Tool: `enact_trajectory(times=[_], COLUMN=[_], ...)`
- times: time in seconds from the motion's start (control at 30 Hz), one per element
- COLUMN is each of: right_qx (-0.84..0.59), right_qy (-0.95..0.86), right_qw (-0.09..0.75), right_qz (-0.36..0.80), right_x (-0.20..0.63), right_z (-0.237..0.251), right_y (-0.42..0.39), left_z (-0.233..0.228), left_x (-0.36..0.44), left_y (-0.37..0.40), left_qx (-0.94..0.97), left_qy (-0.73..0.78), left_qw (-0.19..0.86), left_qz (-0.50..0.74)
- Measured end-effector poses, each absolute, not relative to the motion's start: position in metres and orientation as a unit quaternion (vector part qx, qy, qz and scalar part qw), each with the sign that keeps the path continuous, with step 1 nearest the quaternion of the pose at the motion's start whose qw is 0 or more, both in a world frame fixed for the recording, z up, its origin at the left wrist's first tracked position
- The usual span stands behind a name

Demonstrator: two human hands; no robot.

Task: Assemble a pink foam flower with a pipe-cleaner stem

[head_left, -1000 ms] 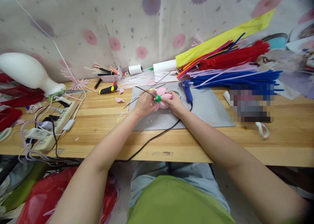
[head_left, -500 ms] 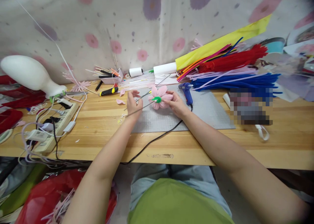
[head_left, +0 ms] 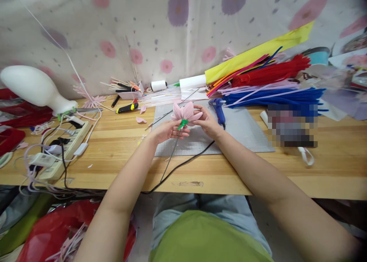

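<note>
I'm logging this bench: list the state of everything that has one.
Pink flower: petals spread, held up in the right grip
Left grip: at the flower's green base
Wire stem: straight, slanting down
Gray mat: lying flat
Blue glue gun: laid on the mat; heat can't be told
Power strip: several plugs in; whether live can't be told
White spool: on its side

Over the grey mat [head_left: 243, 135], the flower [head_left: 184, 111] was pink, its base [head_left: 182, 123] green; behind the mat, pink-and-purple blooms [head_left: 178, 8] patterned the pale backdrop [head_left: 155, 13].
</note>
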State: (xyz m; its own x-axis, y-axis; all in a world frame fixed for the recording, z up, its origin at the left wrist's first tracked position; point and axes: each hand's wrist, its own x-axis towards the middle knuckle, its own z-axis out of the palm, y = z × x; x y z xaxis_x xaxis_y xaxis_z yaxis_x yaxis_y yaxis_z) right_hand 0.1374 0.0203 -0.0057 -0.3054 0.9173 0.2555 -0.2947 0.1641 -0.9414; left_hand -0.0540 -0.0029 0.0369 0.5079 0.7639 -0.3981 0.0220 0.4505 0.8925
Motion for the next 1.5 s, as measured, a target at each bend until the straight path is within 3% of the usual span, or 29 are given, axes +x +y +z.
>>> enact_trajectory(times=[0.17, 0.37, 0.67, 1.1, 1.5], right_qx=[-0.289, -0.327, -0.389, -0.405, -0.424], right_qy=[-0.587, -0.573, -0.511, -0.424, -0.409], right_qw=[0.52, 0.591, 0.604, 0.608, 0.59], right_qz=[0.55, 0.464, 0.472, 0.535, 0.552], right_x=[0.137, 0.141, 0.14, 0.135, 0.134], right_z=[-0.005, -0.014, -0.021, -0.025, -0.02], right_y=[0.021, 0.034, 0.035, 0.036, 0.031], left_z=[0.033, 0.028, 0.021, 0.027, 0.033], left_x=[-0.048, -0.042, -0.026, -0.028, -0.035], left_y=[0.0, 0.003, 0.003, 0.005, 0.005], left_qx=[0.439, 0.455, 0.435, 0.231, 0.358], left_qy=[0.434, 0.47, 0.479, 0.447, 0.497], left_qw=[0.725, 0.65, 0.59, 0.724, 0.619], left_qz=[0.306, 0.388, 0.483, 0.472, 0.491])
